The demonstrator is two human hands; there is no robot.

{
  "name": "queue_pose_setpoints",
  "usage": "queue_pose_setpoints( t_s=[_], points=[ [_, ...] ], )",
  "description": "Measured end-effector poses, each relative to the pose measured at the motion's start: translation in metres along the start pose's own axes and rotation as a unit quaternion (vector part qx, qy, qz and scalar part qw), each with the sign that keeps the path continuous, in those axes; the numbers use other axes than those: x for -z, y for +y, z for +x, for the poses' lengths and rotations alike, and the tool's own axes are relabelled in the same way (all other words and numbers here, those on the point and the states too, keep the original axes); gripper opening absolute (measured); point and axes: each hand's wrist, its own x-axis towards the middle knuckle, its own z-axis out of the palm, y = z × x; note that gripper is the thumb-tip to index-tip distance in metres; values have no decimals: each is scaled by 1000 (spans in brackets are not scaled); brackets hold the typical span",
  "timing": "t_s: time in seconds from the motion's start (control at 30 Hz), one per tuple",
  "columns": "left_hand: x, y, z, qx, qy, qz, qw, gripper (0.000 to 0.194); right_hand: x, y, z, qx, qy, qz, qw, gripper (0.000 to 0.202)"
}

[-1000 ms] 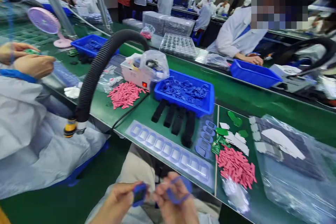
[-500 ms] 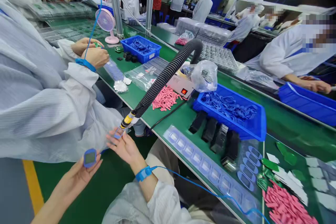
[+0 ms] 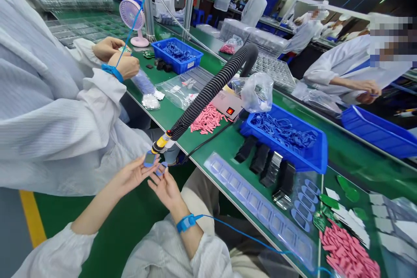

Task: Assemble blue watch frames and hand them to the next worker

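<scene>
Between the fingertips of my left hand [image 3: 132, 176] is a small blue device casing with a grey screen [image 3: 149, 159], right under the yellow-banded nozzle [image 3: 161, 142] of a black corrugated hose [image 3: 215, 91]. Close beside it, my right hand [image 3: 167, 189] pinches a thin blue frame piece [image 3: 161, 168] with a see-through middle. The two parts are apart, side by side. A blue wrist strap [image 3: 186, 223] with a cord sits on my right wrist. Both hands are off the bench edge, above the floor.
On the green bench lie a clear tray strip [image 3: 257, 204] of frames, black stacked parts [image 3: 260, 158], a blue bin [image 3: 322, 152] of blue rings and pink strips [image 3: 208, 119]. A co-worker's sleeve [image 3: 97, 108] is close on the left. More pink pieces [image 3: 348, 247] lie right.
My left hand has moved up and right, bringing the casing under the nozzle. My right hand, with the frame piece, has shifted slightly right and away from the nozzle tip.
</scene>
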Motion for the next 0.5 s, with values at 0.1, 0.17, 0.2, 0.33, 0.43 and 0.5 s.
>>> queue_pose_setpoints(
  t_s=[0.1,0.17,0.2,0.33,0.43,0.5],
  points=[
    [-2,-13,-2,24,1,11,1000,28,-2,-12,1,19,7,5,1000,36],
    [8,-15,-10,24,18,21,999,29,-14,-18,4,21,1,9,1000,34],
    [15,-13,-15,21,32,27,999,29,-22,-20,5,19,-6,11,1000,33],
    [54,6,-35,3,109,62,992,22,-59,-19,10,-13,-50,22,998,31],
    [80,25,-36,-22,180,80,980,19,-73,-11,9,-43,-59,28,997,33],
    [88,35,-26,-44,196,91,975,17,-71,-5,3,-57,-44,32,997,35]
  ],
)
